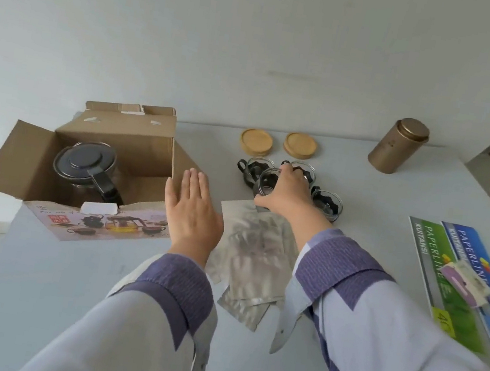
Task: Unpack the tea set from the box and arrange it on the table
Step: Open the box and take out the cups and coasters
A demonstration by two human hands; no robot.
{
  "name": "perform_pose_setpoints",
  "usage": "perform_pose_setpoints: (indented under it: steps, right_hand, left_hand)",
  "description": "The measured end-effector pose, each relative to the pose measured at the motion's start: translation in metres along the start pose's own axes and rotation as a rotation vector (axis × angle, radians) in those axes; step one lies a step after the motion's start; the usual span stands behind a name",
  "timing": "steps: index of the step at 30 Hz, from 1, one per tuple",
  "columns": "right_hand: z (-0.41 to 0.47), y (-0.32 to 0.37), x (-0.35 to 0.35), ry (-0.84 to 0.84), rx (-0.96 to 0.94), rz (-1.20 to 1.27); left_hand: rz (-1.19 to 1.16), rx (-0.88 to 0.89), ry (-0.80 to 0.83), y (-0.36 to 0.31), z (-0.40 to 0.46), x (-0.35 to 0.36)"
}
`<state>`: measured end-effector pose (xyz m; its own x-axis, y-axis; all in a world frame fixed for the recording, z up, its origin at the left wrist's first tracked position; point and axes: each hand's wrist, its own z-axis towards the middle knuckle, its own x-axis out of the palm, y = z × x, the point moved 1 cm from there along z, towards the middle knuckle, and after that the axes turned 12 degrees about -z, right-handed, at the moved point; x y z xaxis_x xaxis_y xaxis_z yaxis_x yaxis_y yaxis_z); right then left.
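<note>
An open cardboard box (123, 137) stands at the table's left, with a glass teapot (85, 169) with a dark lid and handle still inside. My left hand (193, 212) hovers flat, fingers straight, beside the box's right flap. My right hand (287, 193) grips a glass cup in a black holder (266, 182). Three more such cups (327, 203) stand clustered around it. Two round wooden coasters (256, 141) lie behind the cups.
Several silver foil pouches (254, 251) lie in front of the cups. A gold tin canister (399, 145) stands at the back right. Blue and green Paperline booklets (460, 277) lie at the right. The grey table (63, 269) ends near a wall behind.
</note>
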<state>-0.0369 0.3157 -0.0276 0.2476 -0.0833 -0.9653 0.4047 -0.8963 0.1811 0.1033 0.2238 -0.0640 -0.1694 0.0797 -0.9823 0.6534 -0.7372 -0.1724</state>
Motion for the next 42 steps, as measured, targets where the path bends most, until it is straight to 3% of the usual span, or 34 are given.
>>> perform_pose_setpoints:
  steps: [5, 10, 15, 29, 42]
  right_hand:
    - [0.011, -0.014, 0.017, 0.017, -0.021, -0.015]
    - [0.022, -0.026, 0.029, 0.016, -0.051, -0.05]
    - [0.032, -0.042, 0.04, 0.03, -0.049, -0.056]
    - [0.022, -0.045, 0.055, 0.01, -0.046, -0.069]
    - [0.009, -0.033, 0.036, -0.018, -0.056, -0.128]
  left_hand:
    - [0.133, 0.064, 0.023, -0.009, 0.005, 0.01]
    - [-0.063, 0.206, 0.324, -0.043, 0.001, 0.053]
    - [-0.133, 0.216, 0.415, -0.066, 0.002, 0.088]
    - [-0.11, 0.24, 0.338, -0.053, -0.061, 0.104]
    - [-0.167, 0.247, 0.325, -0.044, -0.047, 0.077]
